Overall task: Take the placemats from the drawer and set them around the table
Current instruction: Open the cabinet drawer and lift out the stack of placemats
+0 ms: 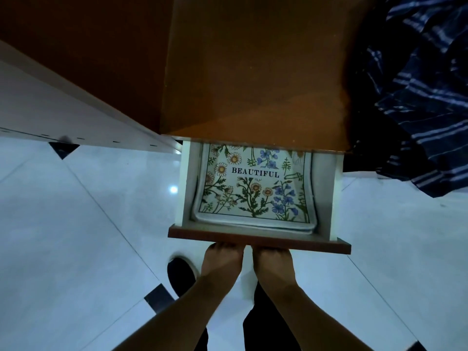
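Note:
A drawer (258,240) with a dark wooden front stands pulled out from under an orange-brown cabinet top (253,72). Inside lies a stack of floral placemats (253,188); the top one bears the word BEAUTIFUL, and its far part is hidden under the cabinet top. My left hand (221,262) and my right hand (272,263) sit side by side at the drawer front, fingers curled under its lower edge and out of sight.
A white tiled floor (76,236) spreads on both sides of the drawer. A dark blue striped cloth (417,97) hangs at the right. A pale cabinet side (63,115) runs along the left. My dark shoe (181,274) is below the drawer.

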